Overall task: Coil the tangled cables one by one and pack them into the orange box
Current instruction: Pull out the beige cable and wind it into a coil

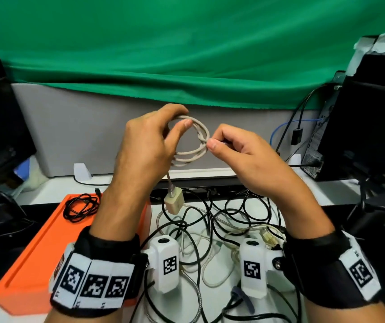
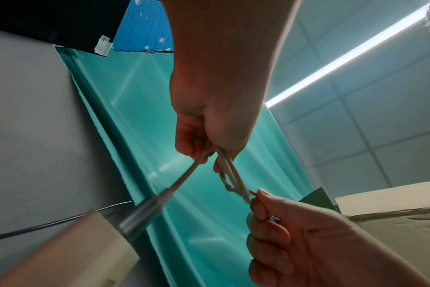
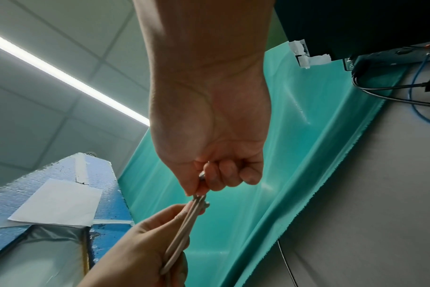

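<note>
A beige braided cable (image 1: pixel 195 145) is wound into a small coil held up above the table. My left hand (image 1: pixel 154 141) grips the coil's left side between thumb and fingers. My right hand (image 1: pixel 224 143) pinches the cable's free end (image 2: pixel 252 193) against the coil's right side; a metal plug tip (image 3: pixel 202 175) shows between its fingers. A beige charger block (image 1: pixel 174 202) hangs from the coil on a short length of cable. The orange box (image 1: pixel 35 259) lies at the left under my left forearm, with a coiled black cable (image 1: pixel 80 206) in its far end.
A tangle of black, white and silver braided cables (image 1: pixel 210 229) covers the table between my wrists. Dark monitors (image 1: pixel 0 127) stand at left and right, with a computer tower (image 1: pixel 322 145) at the right. A grey partition (image 1: pixel 70 127) and green cloth (image 1: pixel 187 54) close off the back.
</note>
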### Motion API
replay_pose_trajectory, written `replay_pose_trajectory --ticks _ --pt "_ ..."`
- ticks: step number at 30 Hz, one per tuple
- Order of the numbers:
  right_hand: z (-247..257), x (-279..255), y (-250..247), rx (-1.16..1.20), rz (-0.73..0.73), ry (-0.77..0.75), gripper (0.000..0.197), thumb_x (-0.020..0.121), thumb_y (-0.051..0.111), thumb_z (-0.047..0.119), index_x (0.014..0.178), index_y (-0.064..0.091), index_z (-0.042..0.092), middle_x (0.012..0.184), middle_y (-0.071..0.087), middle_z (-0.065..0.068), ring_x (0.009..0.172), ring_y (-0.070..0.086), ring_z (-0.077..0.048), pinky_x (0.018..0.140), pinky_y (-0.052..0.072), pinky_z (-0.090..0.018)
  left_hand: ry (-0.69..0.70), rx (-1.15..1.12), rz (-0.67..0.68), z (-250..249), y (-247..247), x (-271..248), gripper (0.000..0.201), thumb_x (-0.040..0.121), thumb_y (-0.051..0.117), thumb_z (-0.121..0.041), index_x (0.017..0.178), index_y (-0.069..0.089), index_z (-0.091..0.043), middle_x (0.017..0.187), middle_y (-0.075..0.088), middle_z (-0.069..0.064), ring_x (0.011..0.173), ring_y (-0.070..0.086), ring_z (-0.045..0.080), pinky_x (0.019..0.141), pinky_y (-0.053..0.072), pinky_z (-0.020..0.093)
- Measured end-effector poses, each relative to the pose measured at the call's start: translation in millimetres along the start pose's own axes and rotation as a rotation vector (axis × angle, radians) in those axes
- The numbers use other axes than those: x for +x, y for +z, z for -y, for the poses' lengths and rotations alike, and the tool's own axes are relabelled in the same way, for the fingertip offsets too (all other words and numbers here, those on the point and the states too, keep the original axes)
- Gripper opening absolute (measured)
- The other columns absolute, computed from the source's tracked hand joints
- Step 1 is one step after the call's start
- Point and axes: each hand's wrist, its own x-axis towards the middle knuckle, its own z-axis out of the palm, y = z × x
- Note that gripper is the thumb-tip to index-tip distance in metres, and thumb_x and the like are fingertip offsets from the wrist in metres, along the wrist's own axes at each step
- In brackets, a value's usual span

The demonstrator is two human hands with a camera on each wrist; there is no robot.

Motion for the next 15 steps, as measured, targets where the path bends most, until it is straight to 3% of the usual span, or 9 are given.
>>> replay_pose_trajectory --ticks 3,6,8,10,12,15 --pt "-2.5 0.5 -2.2 -0.001 0.018 -0.005 0.025 0.104 0.055 0.029 0.081 0.055 0.019 0.068 0.041 0.004 0.062 0.036 -0.007 0.059 0.031 -0.024 -0.063 -0.058 -0.005 6.2 -1.8 0.2 0.016 0.101 0.057 -0.040 0.098 0.066 -0.026 0.077 0.065 -0.006 0.069 0.060 0.013 0.065 0.050 0.039" --pt "-13.4 1.3 -9.5 -0.001 0.048 0.027 0.024 0.104 0.055 0.029 0.081 0.056 0.022 0.066 0.043 0.006 0.062 0.037 -0.010 0.061 0.032 -0.032 -0.185 -0.178 0.042 13.3 -1.6 1.4 0.023 0.100 0.056 -0.043 0.089 0.061 -0.024 0.062 0.057 -0.002 0.063 0.062 0.031 0.059 0.054 0.051" --pt "-20.5 2.6 -10.7 0.019 0.045 0.052 0.024 0.103 0.054 0.029 0.080 0.057 0.024 0.065 0.048 0.004 0.063 0.044 -0.014 0.064 0.039 -0.038 -0.206 -0.209 0.047 12.8 2.2 0.0 0.024 0.101 0.055 -0.042 0.087 0.058 -0.023 0.059 0.053 -0.006 0.062 0.060 0.030 0.060 0.053 0.054" --pt "-24.5 4.1 -9.0 0.049 0.053 0.078 0.022 0.104 0.052 0.024 0.084 0.061 0.021 0.068 0.060 0.002 0.068 0.056 -0.015 0.074 0.047 -0.040 -0.178 -0.229 0.048 11.0 7.8 -1.6 0.021 0.103 0.051 -0.039 0.089 0.055 -0.025 0.061 0.051 -0.009 0.061 0.055 0.022 0.060 0.052 0.050" --pt "-26.0 4.8 -7.2 0.055 0.111 0.151 0.018 0.105 0.051 0.022 0.095 0.065 0.019 0.082 0.073 0.003 0.083 0.066 -0.011 0.087 0.049 -0.034 -0.141 -0.213 0.076 10.5 13.9 -2.8 0.018 0.106 0.047 -0.036 0.095 0.053 -0.023 0.064 0.051 -0.008 0.061 0.050 0.012 0.058 0.047 0.039" --pt "-20.1 5.6 -5.5 0.065 0.216 0.282 0.023 0.103 0.051 0.026 0.121 0.064 0.026 0.107 0.075 0.007 0.106 0.067 -0.007 0.092 0.046 -0.025 -0.099 -0.132 0.107 8.2 20.4 -4.5 0.016 0.107 0.044 -0.033 0.099 0.050 -0.020 0.067 0.050 -0.008 0.059 0.047 0.004 0.052 0.032 0.020"
